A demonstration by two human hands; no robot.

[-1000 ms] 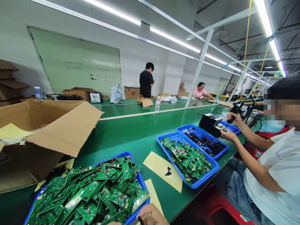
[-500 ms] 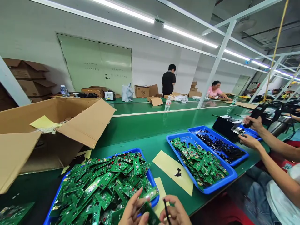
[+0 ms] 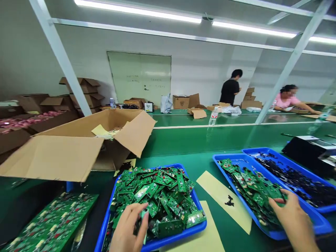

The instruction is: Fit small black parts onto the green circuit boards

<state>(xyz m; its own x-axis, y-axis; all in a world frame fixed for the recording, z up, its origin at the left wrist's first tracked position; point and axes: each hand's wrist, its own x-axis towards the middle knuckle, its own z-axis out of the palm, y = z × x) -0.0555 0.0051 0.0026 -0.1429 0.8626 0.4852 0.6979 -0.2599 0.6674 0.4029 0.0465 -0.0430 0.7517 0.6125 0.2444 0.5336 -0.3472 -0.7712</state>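
Observation:
My left hand (image 3: 131,224) reaches over the near blue tray (image 3: 193,229), thumb and forefinger pinched on a small green circuit board (image 3: 144,214). Under and around it lies a heap of loose green circuit boards (image 3: 160,196). My right hand (image 3: 294,217) is above the right-hand blue tray (image 3: 309,218), its fingertips closed at the edge of another pile of circuit boards (image 3: 254,189). Something dark shows between those fingers, but I cannot make out what it is.
Yellow paper (image 3: 223,199) with black scraps (image 3: 229,201) lies between the trays. Farther right, a blue tray holds small black parts (image 3: 288,180) beside a black box (image 3: 309,154). An open carton (image 3: 65,154) and a board panel (image 3: 52,227) are left. Two people stand or sit beyond.
My view has swung left. My hands have parted: the left, earlier holding a circuit board, is over the near heap; the right, earlier holding a thin black stick, has moved to the right-hand tray.

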